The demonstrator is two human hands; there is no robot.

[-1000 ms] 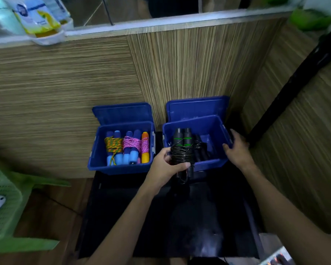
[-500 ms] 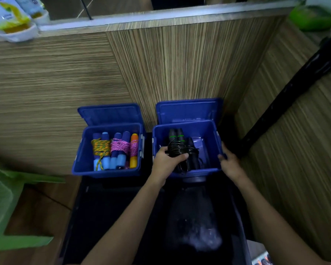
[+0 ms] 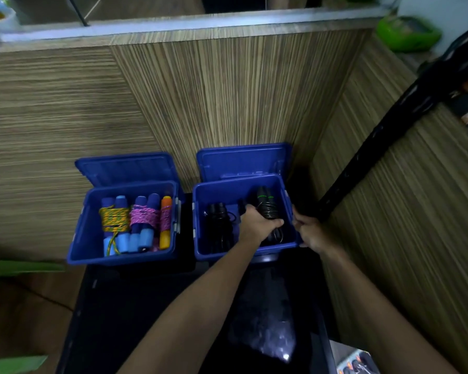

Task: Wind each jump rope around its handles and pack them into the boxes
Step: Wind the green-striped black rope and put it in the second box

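While the right hand (image 3: 310,233) grips the box's (image 3: 243,190) near-right rim, the left hand (image 3: 257,225) clasps the wound black rope (image 3: 266,206), handles pointing away, inside it.

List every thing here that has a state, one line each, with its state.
Left box: lid open, leaning back; packed with wound ropes.
Right box: lid open; holds black ropes.
Yellow rope: wound round blue handles.
Pink rope: wound round blue handles.
Black rope with green rings: wound, gripped inside the right box.
Left hand: grips that rope.
Right hand: holds the right box's rim.
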